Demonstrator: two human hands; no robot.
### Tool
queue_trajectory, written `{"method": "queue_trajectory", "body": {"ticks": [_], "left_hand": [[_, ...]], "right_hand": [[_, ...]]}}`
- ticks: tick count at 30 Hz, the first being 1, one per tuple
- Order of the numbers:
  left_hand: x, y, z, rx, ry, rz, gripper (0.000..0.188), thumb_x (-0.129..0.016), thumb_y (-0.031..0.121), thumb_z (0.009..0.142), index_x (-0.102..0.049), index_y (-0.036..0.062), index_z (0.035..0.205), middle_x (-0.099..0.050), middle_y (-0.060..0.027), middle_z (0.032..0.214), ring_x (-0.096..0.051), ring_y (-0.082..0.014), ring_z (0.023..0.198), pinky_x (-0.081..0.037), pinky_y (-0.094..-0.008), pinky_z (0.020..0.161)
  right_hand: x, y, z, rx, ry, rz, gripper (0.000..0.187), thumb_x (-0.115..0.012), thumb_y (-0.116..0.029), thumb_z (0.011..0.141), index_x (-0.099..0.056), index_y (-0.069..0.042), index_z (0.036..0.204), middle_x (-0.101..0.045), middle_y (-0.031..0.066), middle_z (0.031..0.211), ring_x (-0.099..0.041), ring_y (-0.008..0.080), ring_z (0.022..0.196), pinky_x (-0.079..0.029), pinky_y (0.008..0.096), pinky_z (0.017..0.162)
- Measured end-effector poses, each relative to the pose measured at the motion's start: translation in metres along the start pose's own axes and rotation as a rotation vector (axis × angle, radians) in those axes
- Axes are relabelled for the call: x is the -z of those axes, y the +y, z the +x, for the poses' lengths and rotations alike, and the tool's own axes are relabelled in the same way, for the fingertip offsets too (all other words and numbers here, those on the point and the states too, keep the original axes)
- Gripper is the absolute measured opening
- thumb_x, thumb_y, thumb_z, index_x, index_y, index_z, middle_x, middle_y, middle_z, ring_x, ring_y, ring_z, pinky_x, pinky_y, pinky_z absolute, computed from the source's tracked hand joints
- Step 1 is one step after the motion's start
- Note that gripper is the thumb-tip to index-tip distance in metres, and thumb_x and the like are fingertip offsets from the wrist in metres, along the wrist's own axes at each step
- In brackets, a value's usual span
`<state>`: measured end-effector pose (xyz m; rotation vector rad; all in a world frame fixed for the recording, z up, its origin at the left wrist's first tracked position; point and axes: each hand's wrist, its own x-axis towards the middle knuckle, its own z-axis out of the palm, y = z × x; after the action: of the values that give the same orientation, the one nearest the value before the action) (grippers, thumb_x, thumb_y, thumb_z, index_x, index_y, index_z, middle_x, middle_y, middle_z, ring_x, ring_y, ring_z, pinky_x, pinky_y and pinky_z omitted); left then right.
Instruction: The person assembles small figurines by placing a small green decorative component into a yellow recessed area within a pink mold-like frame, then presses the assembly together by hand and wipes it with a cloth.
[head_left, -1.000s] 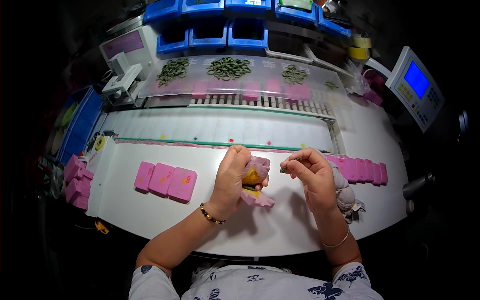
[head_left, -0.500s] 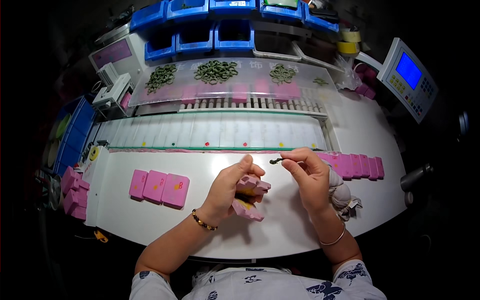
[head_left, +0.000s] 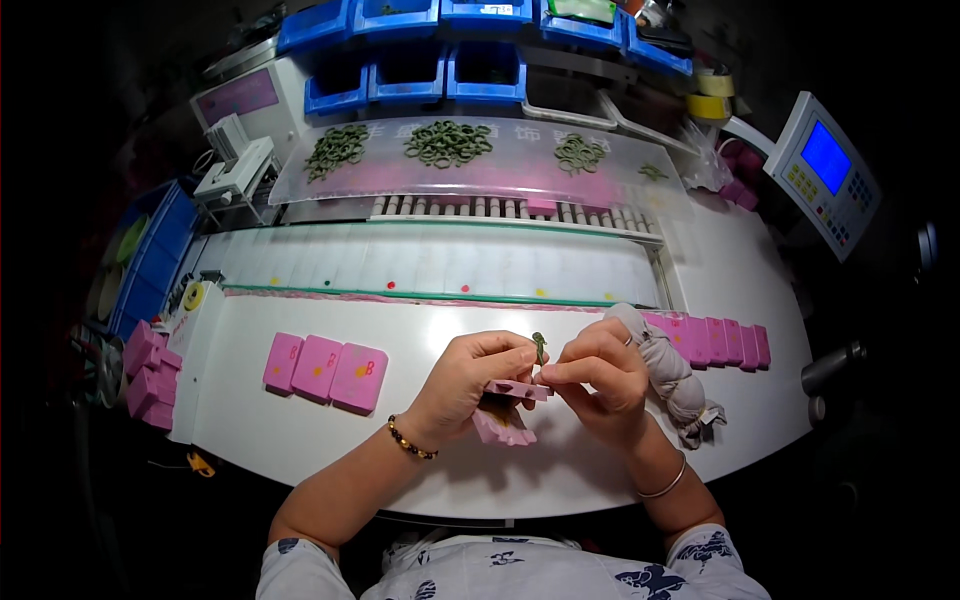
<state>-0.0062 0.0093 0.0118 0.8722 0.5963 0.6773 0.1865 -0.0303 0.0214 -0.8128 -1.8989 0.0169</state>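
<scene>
My left hand (head_left: 470, 385) is closed round a pink rubber mold (head_left: 508, 428) whose two halves gape apart, with yellow marks inside. A small dark green wax piece (head_left: 540, 346) stands upright just above the mold, between the fingertips of both hands. My right hand (head_left: 606, 385) pinches its lower end with thumb and forefinger. The left thumb tip lies right beside the piece; whether it presses on it I cannot tell. Next to my right wrist is a bunched grey cloth (head_left: 668, 370).
Three pink molds (head_left: 318, 367) lie on the white table at left, several more (head_left: 715, 342) in a row at right. Beyond runs a glass-edged conveyor (head_left: 430, 265). A clear shelf (head_left: 510, 180) bears heaps of green rings (head_left: 447, 145). A control panel (head_left: 828, 170) stands at right.
My right hand has come left and down to the mold, bringing the green wax piece from lying sideways to upright beside the left thumb. The whole view has shifted slightly.
</scene>
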Motion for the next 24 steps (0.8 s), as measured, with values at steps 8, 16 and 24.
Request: {"method": "queue_trajectory", "body": {"ticks": [8, 16, 24], "left_hand": [[-0.0022, 0.0072, -0.0032, -0.004, -0.022, 0.060, 0.021, -0.062, 0.020, 0.096, -0.065, -0.0007, 0.097, -0.066, -0.0069, 0.082, -0.067, -0.0135, 0.072, -0.053, -0.0253, 0.064], [0.0037, 0.0051, -0.0014, 0.013, -0.057, 0.090, 0.016, -0.063, 0.015, 0.094, -0.062, -0.0005, 0.092, -0.066, -0.0066, 0.085, -0.064, -0.0122, 0.074, -0.052, -0.0250, 0.069], [0.0053, -0.0009, 0.0002, -0.065, -0.073, 0.154, 0.011, -0.064, 0.010, 0.093, -0.063, -0.0009, 0.094, -0.066, -0.0039, 0.088, -0.063, -0.0094, 0.079, -0.052, -0.0238, 0.072]], "right_hand": [[0.0021, -0.0006, -0.0012, 0.102, -0.080, -0.132, 0.025, -0.078, -0.005, 0.063, -0.071, -0.010, 0.086, -0.065, 0.0015, 0.085, -0.058, 0.0217, 0.075, -0.049, 0.0314, 0.061], [0.0016, -0.0031, -0.0034, 0.176, -0.078, -0.209, 0.025, -0.073, -0.005, 0.062, -0.072, -0.010, 0.086, -0.067, 0.0005, 0.087, -0.059, 0.0201, 0.075, -0.051, 0.0294, 0.059], [0.0006, -0.0065, -0.0032, 0.056, -0.091, -0.087, 0.021, -0.074, -0.001, 0.066, -0.070, -0.008, 0.085, -0.067, 0.0019, 0.085, -0.059, 0.0198, 0.073, -0.049, 0.0292, 0.062]]}}
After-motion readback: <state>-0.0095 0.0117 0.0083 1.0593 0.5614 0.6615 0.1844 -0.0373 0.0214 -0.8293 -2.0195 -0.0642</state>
